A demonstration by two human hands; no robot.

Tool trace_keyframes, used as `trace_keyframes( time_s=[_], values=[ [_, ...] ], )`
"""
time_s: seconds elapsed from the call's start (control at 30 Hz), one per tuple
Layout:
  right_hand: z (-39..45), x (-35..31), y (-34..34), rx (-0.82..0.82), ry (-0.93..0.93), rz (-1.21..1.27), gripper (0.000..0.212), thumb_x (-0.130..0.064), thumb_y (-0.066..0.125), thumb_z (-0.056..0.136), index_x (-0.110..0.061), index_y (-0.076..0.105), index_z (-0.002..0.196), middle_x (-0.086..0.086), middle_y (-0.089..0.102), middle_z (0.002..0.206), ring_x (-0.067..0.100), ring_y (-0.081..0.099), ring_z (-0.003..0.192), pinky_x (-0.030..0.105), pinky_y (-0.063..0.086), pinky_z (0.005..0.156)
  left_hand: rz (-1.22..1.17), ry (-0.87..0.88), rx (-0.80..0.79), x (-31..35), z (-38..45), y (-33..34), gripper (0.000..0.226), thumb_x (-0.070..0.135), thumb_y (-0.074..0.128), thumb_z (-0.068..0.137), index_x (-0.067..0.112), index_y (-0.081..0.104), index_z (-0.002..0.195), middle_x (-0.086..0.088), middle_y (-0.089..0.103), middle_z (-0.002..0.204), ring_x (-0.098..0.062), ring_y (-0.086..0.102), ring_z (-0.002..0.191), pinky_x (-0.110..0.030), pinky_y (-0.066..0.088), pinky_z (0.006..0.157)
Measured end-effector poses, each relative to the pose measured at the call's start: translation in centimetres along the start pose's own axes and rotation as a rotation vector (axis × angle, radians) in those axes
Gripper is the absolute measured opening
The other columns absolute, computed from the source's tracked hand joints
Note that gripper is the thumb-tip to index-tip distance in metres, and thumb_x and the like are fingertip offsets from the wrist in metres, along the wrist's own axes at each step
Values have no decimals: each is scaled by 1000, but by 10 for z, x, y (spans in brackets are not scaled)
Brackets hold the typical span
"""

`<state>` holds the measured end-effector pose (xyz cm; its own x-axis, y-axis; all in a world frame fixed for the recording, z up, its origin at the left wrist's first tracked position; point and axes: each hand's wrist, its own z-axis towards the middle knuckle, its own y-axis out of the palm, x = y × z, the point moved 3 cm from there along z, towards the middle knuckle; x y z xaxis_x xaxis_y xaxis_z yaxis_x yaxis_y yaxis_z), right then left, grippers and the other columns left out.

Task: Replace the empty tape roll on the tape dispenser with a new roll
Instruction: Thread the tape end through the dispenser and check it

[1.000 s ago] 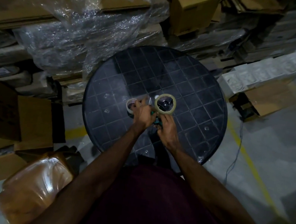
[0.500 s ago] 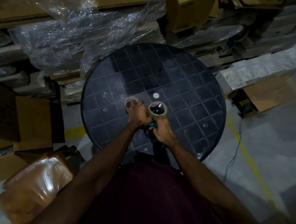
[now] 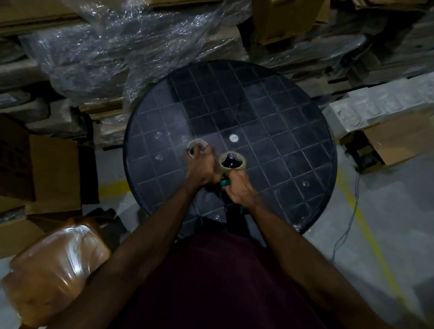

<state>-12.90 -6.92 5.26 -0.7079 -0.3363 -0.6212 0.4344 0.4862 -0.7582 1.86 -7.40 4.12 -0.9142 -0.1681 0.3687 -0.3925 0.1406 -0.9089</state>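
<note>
A tan new tape roll (image 3: 240, 164) sits on the tape dispenser, whose green handle (image 3: 225, 183) shows between my hands. My right hand (image 3: 240, 190) grips that handle just below the roll. My left hand (image 3: 201, 168) is curled against the dispenser's front, left of the roll; what its fingers hold is hidden. The empty whitish roll core (image 3: 194, 146) lies flat on the black round table (image 3: 281, 122), partly covered by my left fingertips.
Plastic-wrapped cardboard stacks (image 3: 110, 48) press against the table's far left. Open cartons (image 3: 32, 170) and a wrapped brown bundle (image 3: 54, 273) stand at my left. A box (image 3: 398, 139) and a thin cable (image 3: 349, 211) lie on the floor at right.
The tape roll has come down from a raised, tilted pose to sit low over the dispenser. Both hands have closed in together. The empty core has stayed put on the table.
</note>
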Motion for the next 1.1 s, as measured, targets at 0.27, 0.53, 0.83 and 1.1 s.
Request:
trace_keyframes(
  time_s=[0.27, 0.53, 0.83, 1.1],
  values=[
    [28, 30, 18, -76, 56, -24, 29, -14, 52, 70, -9, 65, 95, 11, 68, 95, 24, 64, 84, 36, 58, 72, -52, 100, 107, 1, -4, -11, 59, 35, 58, 58, 12, 63, 112, -8, 59, 122, -38, 38, 132, -65, 17, 112],
    [33, 52, 25, -98, 124, -10, 33, -14, 47, 69, -2, 66, 92, 15, 69, 93, 28, 65, 83, 38, 57, 70, 25, 183, 101, 5, -3, -9, 55, 51, 39, 60, 16, 75, 83, -3, 54, 127, -36, 37, 132, -69, 19, 108],
    [14, 40, -2, -97, 237, -16, 32, -4, 71, 82, 12, 63, 108, 19, 63, 110, 31, 59, 105, 39, 51, 89, 49, 189, 130, 13, -4, -18, 34, 32, 59, 60, 12, 67, 85, -9, 58, 115, -38, 44, 125, -66, 25, 105],
    [10, 55, 1, -60, 385, 93, 53, -13, 75, 82, -4, 59, 132, 20, 51, 139, 30, 57, 122, 23, 43, 96, 130, 120, -40, 3, -5, -5, 50, 44, 54, 59, 10, 70, 91, -14, 58, 115, -44, 38, 127, -56, 31, 101]
  ],
)
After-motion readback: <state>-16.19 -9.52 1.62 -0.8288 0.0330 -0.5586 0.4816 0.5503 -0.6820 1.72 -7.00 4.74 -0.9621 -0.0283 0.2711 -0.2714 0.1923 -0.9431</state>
